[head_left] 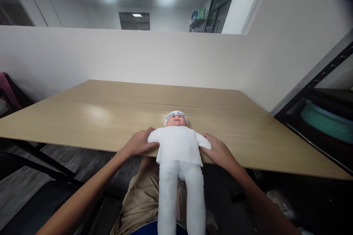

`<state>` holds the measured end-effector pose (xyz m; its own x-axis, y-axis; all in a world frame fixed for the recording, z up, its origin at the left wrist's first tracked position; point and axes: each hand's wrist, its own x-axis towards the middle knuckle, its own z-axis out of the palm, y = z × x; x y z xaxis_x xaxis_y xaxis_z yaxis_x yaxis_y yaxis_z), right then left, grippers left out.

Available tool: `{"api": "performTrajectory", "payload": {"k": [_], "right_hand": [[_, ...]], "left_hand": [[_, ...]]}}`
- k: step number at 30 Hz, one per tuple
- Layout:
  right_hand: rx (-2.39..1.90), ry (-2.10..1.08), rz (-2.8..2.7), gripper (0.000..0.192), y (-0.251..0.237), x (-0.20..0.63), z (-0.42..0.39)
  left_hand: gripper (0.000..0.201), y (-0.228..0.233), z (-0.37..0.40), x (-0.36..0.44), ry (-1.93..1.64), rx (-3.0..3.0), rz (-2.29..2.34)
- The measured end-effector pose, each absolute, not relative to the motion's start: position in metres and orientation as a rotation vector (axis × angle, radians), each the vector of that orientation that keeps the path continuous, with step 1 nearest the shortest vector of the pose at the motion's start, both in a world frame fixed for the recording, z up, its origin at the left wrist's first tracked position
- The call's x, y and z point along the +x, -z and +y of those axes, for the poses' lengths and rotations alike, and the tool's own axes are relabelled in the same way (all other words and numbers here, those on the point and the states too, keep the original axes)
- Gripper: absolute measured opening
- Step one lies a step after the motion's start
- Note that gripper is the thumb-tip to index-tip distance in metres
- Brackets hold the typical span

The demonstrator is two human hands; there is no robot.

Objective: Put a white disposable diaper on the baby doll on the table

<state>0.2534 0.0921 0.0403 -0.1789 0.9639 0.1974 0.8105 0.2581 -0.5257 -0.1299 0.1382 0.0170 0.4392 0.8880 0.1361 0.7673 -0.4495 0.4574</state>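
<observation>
A baby doll (pixel 180 145) in a white top and white trousers lies face up, its head and upper body on the table and its legs reaching past the front edge toward me. Its white headband (pixel 175 114) carries blue lettering that reads "Happy Baby". My left hand (pixel 143 141) is closed around the doll's arm on the left of the picture. Around the other arm, at the right, my right hand (pixel 215 148) is wrapped in the same way. Both hands rest by the table's front edge, with some fingertips hidden under the sleeves.
The wooden table (pixel 124 99) stretches back to a white partition wall (pixel 154 55) with glass above it. On the right stands a dark metal shelf (pixel 311 77) holding a teal item (pixel 325 119). A black chair (pixel 38 202) is at the lower left.
</observation>
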Motion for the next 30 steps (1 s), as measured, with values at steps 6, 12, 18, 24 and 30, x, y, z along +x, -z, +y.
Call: {"api": "performTrajectory", "payload": {"k": [6, 12, 18, 24, 30], "right_hand": [[-1.654, -0.366, -1.949, 0.040, -0.012, 0.279, 0.081], [-1.660, -0.349, -1.945, 0.042, 0.002, 0.290, 0.097], [-1.656, -0.357, -2.028, 0.044, 0.003, 0.295, 0.156], [-1.645, -0.244, -2.067, 0.044, 0.007, 0.300, 0.227], [-1.647, -0.194, -2.049, 0.043, 0.006, 0.298, 0.294]], "left_hand": [[0.054, -0.008, 0.131, -0.149, -0.553, 2.409, 1.440], [0.057, 0.008, 0.150, -0.159, -0.629, 2.471, 1.486], [0.065, 0.015, 0.218, -0.157, -0.632, 2.501, 1.517], [0.065, 0.013, 0.287, -0.153, -0.658, 2.465, 1.525], [0.069, 0.014, 0.349, -0.148, -0.687, 2.412, 1.684]]}}
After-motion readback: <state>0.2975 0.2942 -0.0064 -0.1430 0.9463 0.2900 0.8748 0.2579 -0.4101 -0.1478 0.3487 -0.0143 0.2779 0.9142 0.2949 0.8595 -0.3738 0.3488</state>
